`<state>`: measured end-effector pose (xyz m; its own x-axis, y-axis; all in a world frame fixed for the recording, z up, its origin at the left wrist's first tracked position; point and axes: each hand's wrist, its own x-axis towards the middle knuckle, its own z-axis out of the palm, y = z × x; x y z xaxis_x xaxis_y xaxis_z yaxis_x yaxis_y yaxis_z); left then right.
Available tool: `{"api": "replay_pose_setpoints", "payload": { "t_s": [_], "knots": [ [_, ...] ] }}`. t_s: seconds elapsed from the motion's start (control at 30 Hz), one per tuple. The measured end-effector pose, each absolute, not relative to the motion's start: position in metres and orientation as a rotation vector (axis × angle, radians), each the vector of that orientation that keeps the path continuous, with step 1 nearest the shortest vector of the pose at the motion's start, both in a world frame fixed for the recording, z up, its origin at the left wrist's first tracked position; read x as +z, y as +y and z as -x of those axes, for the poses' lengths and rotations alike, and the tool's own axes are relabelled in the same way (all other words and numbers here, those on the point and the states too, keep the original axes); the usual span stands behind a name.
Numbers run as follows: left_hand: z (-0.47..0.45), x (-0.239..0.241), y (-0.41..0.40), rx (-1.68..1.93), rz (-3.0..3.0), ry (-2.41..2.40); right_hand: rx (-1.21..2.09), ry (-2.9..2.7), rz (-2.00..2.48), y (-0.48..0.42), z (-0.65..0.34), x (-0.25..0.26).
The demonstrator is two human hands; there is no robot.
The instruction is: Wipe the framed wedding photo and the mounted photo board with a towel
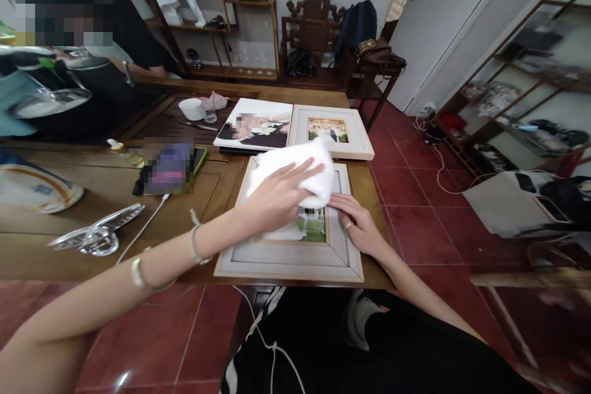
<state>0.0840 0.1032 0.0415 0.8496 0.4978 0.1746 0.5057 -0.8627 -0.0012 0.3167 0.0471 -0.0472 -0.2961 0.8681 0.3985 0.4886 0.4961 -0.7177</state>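
Note:
A white cloth (289, 163), folded thick, lies under my left hand (279, 197), whose fingers press over it. It covers the upper part of a pale wooden picture frame (289, 266) lying flat at the table's front edge. Part of a photo with green grass (314, 228) shows below the cloth. At the frame's right border is my right hand (361, 225), its fingers holding that side close to the cloth's corner. A second white frame (364, 143) with a small photo lies just behind, beside a large portrait print (272, 112).
Left on the wooden table (203, 191) lie a phone (170, 167) with a white cable, a shiny metal ornament (99, 231), a small bottle (127, 154) and a white cup (192, 109). Another person (133, 31) is at the far left. Shelves (545, 80) stand at right.

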Motion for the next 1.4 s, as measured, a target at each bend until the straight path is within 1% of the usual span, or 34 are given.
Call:
{"api": "replay_pose_setpoints", "payload": {
  "t_s": [0.07,0.17,0.27,0.43,0.7,0.8,0.97,1.07,1.27,1.4],
  "knots": [
    [-0.107,0.036,0.120,-0.277,3.002,-0.695,0.603,-1.949,1.137,0.047,-0.317,-0.048],
    [-0.131,0.022,0.132,-0.146,3.003,-0.617,0.604,-1.939,1.180,0.047,-0.317,-0.048],
    [-0.132,0.011,0.134,-0.052,2.940,-0.604,0.604,-1.934,1.182,0.047,-0.316,-0.046],
    [-0.098,0.010,0.135,-0.002,2.810,-0.665,0.629,-1.925,1.117,0.047,-0.315,-0.044],
    [-0.033,0.022,0.135,0.131,2.737,-0.937,0.625,-1.919,1.106,0.046,-0.314,-0.044],
    [-0.028,0.015,0.134,0.089,2.781,-0.989,0.631,-1.923,1.124,0.045,-0.314,-0.044],
    [-0.033,0.001,0.139,-0.150,2.768,-1.079,0.639,-1.920,1.138,0.044,-0.314,-0.044],
    [-0.032,-0.003,0.141,-0.161,2.782,-1.060,0.649,-1.903,1.149,0.045,-0.315,-0.044],
    [-0.029,-0.007,0.113,-0.113,2.808,-1.027,0.660,-1.856,1.189,0.045,-0.315,-0.044],
    [-0.018,0.007,0.071,0.029,2.919,-1.126,0.659,-1.845,1.212,0.044,-0.315,-0.044]
  ]
}}
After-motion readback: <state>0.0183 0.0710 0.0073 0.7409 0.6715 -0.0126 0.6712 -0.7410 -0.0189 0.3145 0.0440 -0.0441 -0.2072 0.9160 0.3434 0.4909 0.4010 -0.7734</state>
